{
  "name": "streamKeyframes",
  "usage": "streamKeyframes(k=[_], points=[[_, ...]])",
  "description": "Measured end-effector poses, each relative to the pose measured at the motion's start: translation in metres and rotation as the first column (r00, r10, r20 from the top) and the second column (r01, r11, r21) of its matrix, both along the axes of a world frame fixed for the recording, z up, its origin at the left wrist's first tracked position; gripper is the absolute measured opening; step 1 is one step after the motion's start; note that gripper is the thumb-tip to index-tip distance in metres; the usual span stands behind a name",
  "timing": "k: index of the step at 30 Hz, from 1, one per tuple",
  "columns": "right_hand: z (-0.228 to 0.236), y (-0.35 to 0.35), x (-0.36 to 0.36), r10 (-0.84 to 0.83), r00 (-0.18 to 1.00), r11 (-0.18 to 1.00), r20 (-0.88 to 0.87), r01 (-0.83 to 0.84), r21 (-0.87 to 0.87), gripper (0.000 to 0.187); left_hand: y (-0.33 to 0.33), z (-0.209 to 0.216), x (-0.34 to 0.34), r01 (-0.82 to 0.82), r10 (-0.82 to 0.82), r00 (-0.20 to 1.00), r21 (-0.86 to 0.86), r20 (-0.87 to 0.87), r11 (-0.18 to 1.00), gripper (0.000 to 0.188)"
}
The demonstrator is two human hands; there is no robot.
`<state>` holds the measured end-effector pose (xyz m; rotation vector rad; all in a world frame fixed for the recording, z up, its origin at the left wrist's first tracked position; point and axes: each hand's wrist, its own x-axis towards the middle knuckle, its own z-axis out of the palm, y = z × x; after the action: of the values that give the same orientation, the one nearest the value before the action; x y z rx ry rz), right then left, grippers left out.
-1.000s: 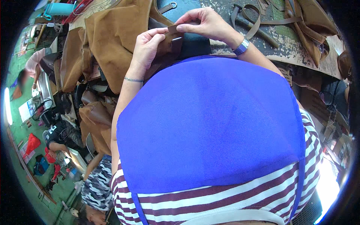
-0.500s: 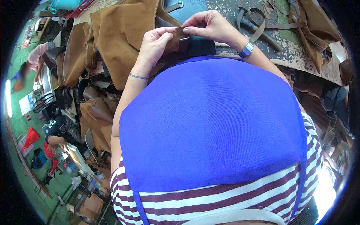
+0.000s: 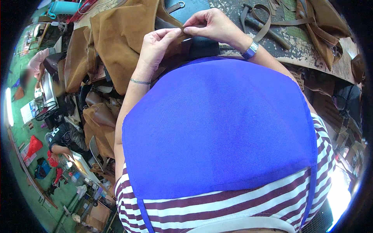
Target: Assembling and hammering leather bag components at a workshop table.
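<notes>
- Here, left hand [image 3: 157, 42] and right hand [image 3: 211, 24] both pinch a thin brown leather strip [image 3: 185, 29] between fingertips, over the near table [image 3: 303, 48] edge.
- Strip sits above a dark leather piece [image 3: 202, 46].
- Tan leather bag [image 3: 120, 39] just left of hands.
- Hammer [image 3: 264, 27] and loose brown straps [image 3: 279, 17] lie right, farther back on table.

Green floor [image 3: 23, 171], scarred worktable [image 3: 311, 46], possibly workshop.

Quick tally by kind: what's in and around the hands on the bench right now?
Hands: 2, left and right
Brown strip pinched between them: 1
Tan bags piled at left: 2 in plain view
Loose brown straps on the bench: 1 tangle
Wristwatch: 1
Bracelet: 1
Total: 8
</notes>
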<state>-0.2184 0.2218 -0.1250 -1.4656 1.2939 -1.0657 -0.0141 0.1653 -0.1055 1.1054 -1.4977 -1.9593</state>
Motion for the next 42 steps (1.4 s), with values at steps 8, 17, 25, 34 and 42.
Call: streamKeyframes(k=[8, 17, 25, 34, 42], points=[[0.032, -0.011, -0.012, 0.129, 0.983, 0.988, 0.131, -0.138, 0.063, 0.023, -0.013, 0.025, 0.001, 0.050, -0.042, 0.996, -0.090, 0.081, 0.995, 0.021], [0.097, -0.035, -0.010, 0.286, 0.957, 0.958, 0.044, -0.286, -0.002, 0.026, -0.017, 0.094, 0.011, 0.076, -0.035, 0.992, -0.360, 0.118, 0.930, 0.029], [0.145, -0.048, 0.003, 0.318, 0.937, 0.933, -0.143, -0.336, -0.128, 0.029, -0.010, 0.125, 0.031, -0.008, 0.048, 0.997, -0.513, 0.064, 0.858, 0.050], [0.157, -0.059, 0.017, 0.383, 0.922, 0.899, -0.055, -0.385, -0.208, 0.024, -0.016, 0.149, 0.049, -0.106, 0.150, 0.989, -0.606, 0.021, 0.788, 0.049], [0.120, -0.070, 0.043, 0.387, 0.894, 0.915, 0.226, -0.341, -0.217, 0.032, -0.028, 0.164, 0.058, -0.115, 0.128, 0.992, -0.563, -0.016, 0.819, 0.051]])
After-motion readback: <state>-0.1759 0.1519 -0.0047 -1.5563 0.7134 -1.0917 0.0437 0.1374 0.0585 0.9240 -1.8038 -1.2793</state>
